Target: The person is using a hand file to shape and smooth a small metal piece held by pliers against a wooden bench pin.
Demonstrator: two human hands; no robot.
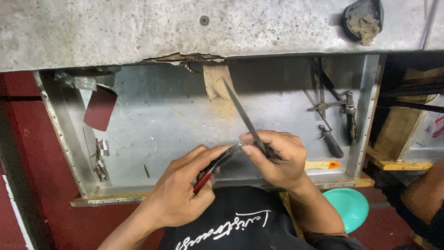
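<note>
My left hand (182, 187) grips red-handled pliers (209, 172), whose jaws clamp a small metal piece (237, 146) near the middle of the view. My right hand (277, 157) holds a long dark metal file (243, 113) that slants up and away, its lower part resting against the small piece. Both hands meet above an open metal tray drawer (152, 120) pulled out under a worn metal bench top (138, 28).
In the drawer lie a hammer (350, 118), a screwdriver (330, 141), thin rods, a dark red sheet of sandpaper (99, 109) and small metal bits at the left. A turquoise bowl (349, 206) sits lower right. Another person's arm (423, 201) shows at the right edge.
</note>
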